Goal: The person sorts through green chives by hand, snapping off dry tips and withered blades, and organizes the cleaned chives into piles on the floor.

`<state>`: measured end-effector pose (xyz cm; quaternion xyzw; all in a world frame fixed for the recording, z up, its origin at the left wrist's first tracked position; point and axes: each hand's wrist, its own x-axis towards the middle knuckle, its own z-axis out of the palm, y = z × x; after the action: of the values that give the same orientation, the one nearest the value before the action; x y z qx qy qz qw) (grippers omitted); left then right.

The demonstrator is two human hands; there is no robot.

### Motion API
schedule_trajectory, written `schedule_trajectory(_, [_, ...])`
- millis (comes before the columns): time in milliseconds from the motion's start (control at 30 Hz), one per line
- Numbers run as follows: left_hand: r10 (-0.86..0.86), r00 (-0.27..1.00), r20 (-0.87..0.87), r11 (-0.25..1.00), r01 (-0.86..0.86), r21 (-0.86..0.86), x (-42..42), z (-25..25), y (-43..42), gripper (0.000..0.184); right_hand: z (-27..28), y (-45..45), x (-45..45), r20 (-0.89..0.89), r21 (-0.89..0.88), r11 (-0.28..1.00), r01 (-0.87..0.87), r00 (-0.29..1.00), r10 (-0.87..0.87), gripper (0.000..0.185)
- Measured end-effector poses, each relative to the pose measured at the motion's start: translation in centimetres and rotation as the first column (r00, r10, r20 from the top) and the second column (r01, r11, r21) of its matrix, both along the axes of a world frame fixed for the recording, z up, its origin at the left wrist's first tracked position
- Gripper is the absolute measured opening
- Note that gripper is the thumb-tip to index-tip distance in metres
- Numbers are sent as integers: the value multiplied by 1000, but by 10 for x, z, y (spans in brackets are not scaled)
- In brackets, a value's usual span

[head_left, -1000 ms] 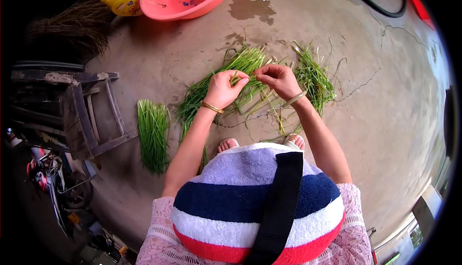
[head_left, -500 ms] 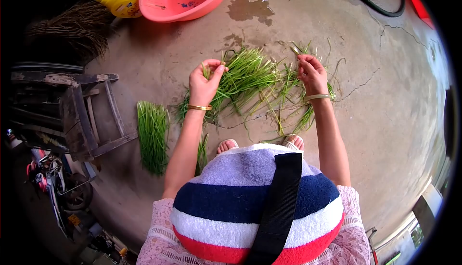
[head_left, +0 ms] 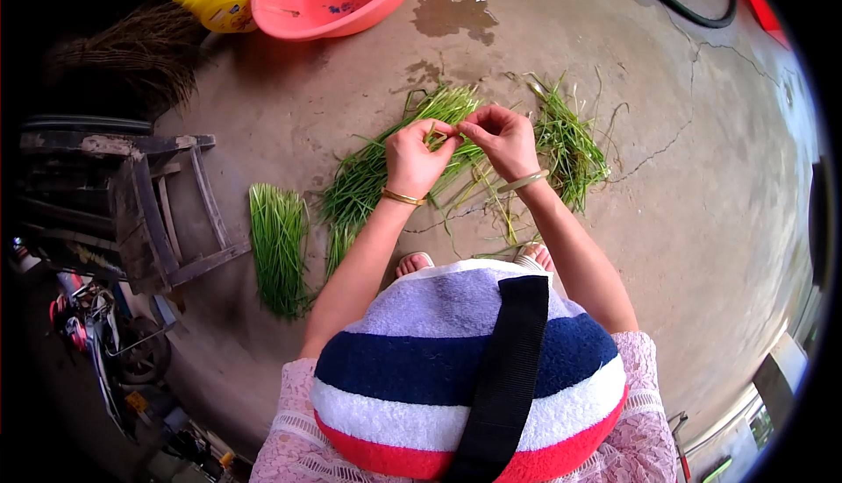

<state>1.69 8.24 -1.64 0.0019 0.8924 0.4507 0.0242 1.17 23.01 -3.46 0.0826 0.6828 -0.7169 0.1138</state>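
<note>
My left hand [head_left: 417, 160], with a gold bangle at the wrist, is closed in a pinch on a few green garlic chives. My right hand [head_left: 507, 143], wearing a pale bangle, pinches at the same stalks, its fingertips against the left ones. Exactly how many stalks lie between the fingers is hidden. Beneath and left of my hands spreads a large heap of chives [head_left: 361, 183]. To the right lies a looser, tangled pile [head_left: 570, 145] with withered strands. A neatly aligned bundle of chives [head_left: 278, 251] rests on the floor further left.
A pink basin [head_left: 386, 11] and a yellow jug [head_left: 230, 3] stand at the far left. A twig broom [head_left: 145, 49] and a worn wooden stool [head_left: 145, 211] are along the left side. A dark hose [head_left: 667, 5] curves at the far right over the cracked concrete floor [head_left: 693, 246].
My right hand has moved left from the tangled pile to meet my left hand. My left hand has shifted right and slightly nearer to me, over the heap.
</note>
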Motion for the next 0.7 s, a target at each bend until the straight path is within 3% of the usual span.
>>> schedule_trajectory(133, [4,1000,-5,1000,-4,-14,0,-2,1,12,3,0,3,-27,148,989,28,999,-24,13])
schedule_trajectory(267, [-3,999,-51,999,6,49,0,-12,0,12,-1,0,6,-56,147,988,36,998,-28,15])
schedule_trajectory(433, [46,997,59,991,-52,120,0,-6,1,13,3,-1,8,-182,312,948,69,983,-12,12])
schedule_trajectory(567, [12,999,51,990,-19,137,0,-10,-2,13,1,1,9,-118,317,948,30,993,8,12])
schedule_trajectory(700, [36,998,52,956,-49,290,-4,-13,-7,13,-11,13,11,-89,356,932,65,995,-36,11])
